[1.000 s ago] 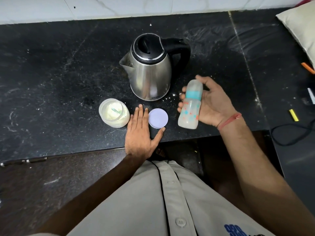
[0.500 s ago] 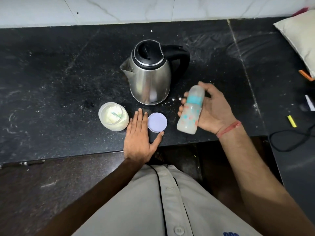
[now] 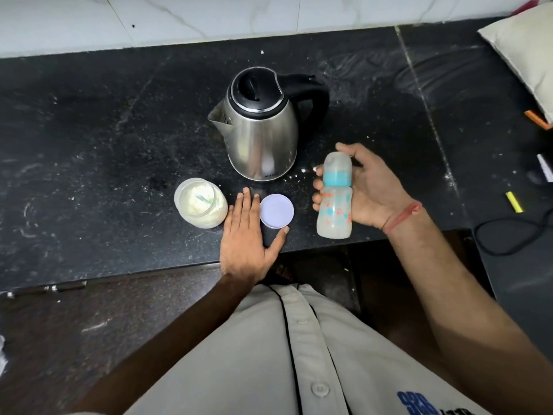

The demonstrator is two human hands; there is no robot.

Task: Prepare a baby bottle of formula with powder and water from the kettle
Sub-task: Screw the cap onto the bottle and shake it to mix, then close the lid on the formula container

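Note:
My right hand (image 3: 371, 193) grips a capped baby bottle (image 3: 335, 199) with a teal collar and cloudy white liquid inside, held above the front edge of the black counter (image 3: 89, 145). A steel kettle (image 3: 260, 127) with a black lid and handle stands behind it, spout to the left. An open jar of pale formula powder (image 3: 200, 203) with a small scoop in it sits at the left. My left hand (image 3: 248, 241) lies flat on the counter between the jar and its pale lilac lid (image 3: 276, 211), fingers apart, thumb under the lid's edge.
Spilled powder specks dot the counter near the kettle's base. At the right lie a cushion (image 3: 526, 52), a yellow marker (image 3: 514, 202), an orange pen (image 3: 537, 118) and a black cable (image 3: 508, 235). The counter's front edge runs just below my hands.
The bottle has swung in my right hand, tilting one way and back to nearly upright. My left hand stays flat by the lid. The view has shifted slightly.

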